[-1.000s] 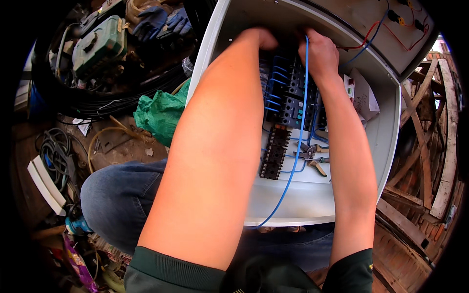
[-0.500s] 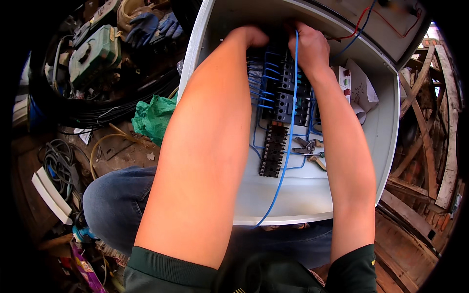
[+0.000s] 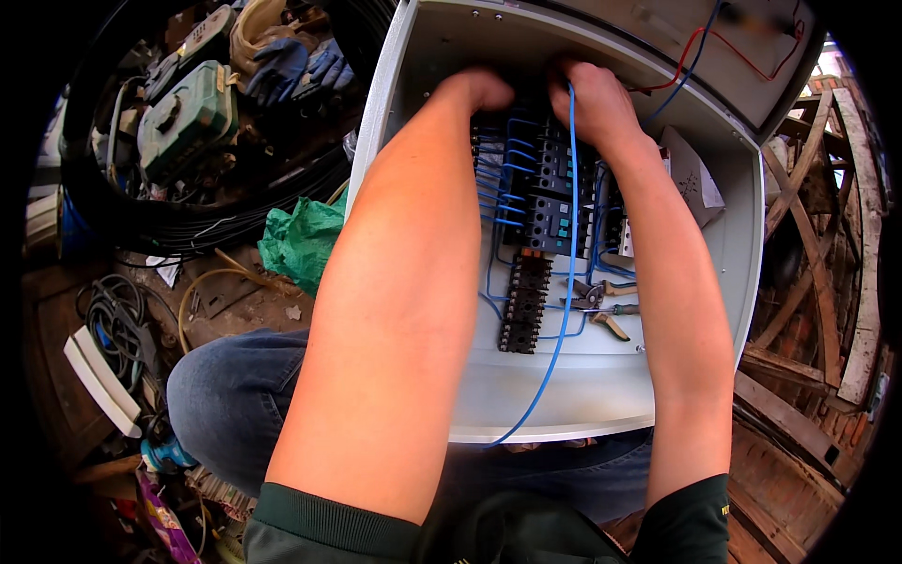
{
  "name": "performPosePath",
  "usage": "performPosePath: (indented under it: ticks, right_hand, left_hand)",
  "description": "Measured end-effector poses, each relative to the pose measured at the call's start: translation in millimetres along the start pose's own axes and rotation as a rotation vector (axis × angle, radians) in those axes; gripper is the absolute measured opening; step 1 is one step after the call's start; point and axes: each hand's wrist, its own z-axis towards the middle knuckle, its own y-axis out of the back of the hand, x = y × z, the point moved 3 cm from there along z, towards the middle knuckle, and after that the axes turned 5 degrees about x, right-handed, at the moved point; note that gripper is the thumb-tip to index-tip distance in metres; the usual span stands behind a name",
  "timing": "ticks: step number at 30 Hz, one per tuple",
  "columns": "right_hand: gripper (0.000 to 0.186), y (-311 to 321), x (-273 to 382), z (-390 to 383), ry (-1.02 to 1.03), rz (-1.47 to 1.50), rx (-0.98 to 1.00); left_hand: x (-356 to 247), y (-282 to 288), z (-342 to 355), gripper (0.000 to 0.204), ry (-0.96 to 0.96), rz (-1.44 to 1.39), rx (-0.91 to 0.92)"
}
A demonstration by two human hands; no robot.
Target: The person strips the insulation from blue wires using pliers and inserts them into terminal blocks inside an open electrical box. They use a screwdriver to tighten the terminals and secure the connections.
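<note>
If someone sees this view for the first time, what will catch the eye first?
Probably the bare left forearm, which reaches up the middle into the grey box. Next, the bright blue wire, curving from beside the right hand down to the box's near edge. Left of the box, the crumpled green plastic stands out.

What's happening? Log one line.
left hand: inside grey metal cabinet; right hand: at long blue wire; grips: hidden; in cabinet: black ridged terminal strip

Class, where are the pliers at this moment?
In the head view, the pliers lie in the lower part of the grey box, right of centre, between the black terminal strip and the right forearm.
</note>
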Motion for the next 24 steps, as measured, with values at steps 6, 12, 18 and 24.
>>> performPosePath:
  ticks: [6,12,18,24]
  right_hand:
    - [0.026,-9,-1,5,-0.001,0.098,0.048]
    - [0.028,-6,11,14,0.105,0.128,0.117]
    - [0.024,-7,26,15,0.249,0.068,0.192]
    - [0.023,-1,36,9,0.274,-0.037,0.293]
  left_hand:
    - [-7,8,-10,0.044,0.001,0.049,-0.007]
    - [-3,12,-27,0.041,0.033,0.097,-0.198]
    - [12,-3,-67,0.036,0.058,-0.233,-0.37]
    - [12,-12,-79,0.032,-0.024,-0.44,-0.444]
